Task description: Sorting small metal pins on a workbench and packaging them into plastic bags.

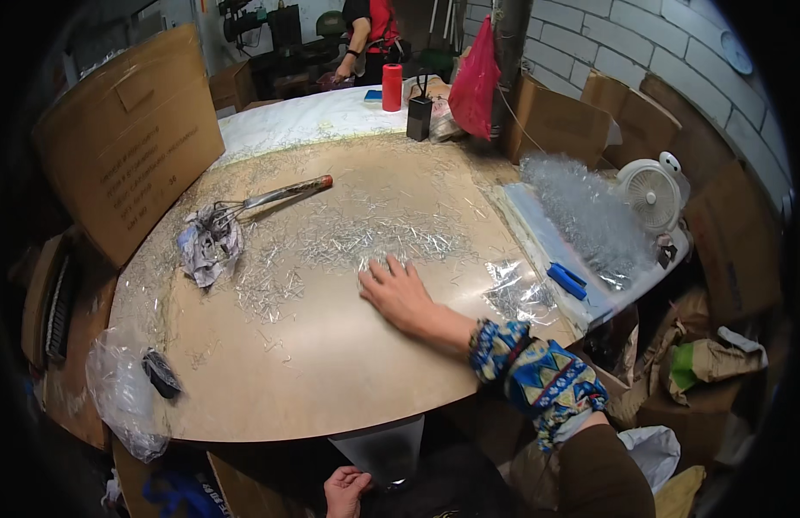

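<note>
My right hand (404, 298) lies open and flat on the table (331, 371), fingers spread at the near edge of a loose pile of thin silver metal pins (382, 237). A blue patterned sleeve cover (538, 375) wraps that forearm. Below the table's front edge, my left hand (346, 492) is closed with its fingertips pressed together; whatever is in them, if anything, cannot be made out. Beside it a grey plastic container (382, 453) sits partly under the tabletop. Right of my right hand lies a clear plastic bag (516, 293) of the pins.
A hand rake (287, 192) rests by a crumpled wrapper (211, 246). To the right are a blue stapler (566, 281), a heap of pins (585, 216) and a fan (650, 197). A large carton (128, 138) stands left; another person (374, 34) is at the back.
</note>
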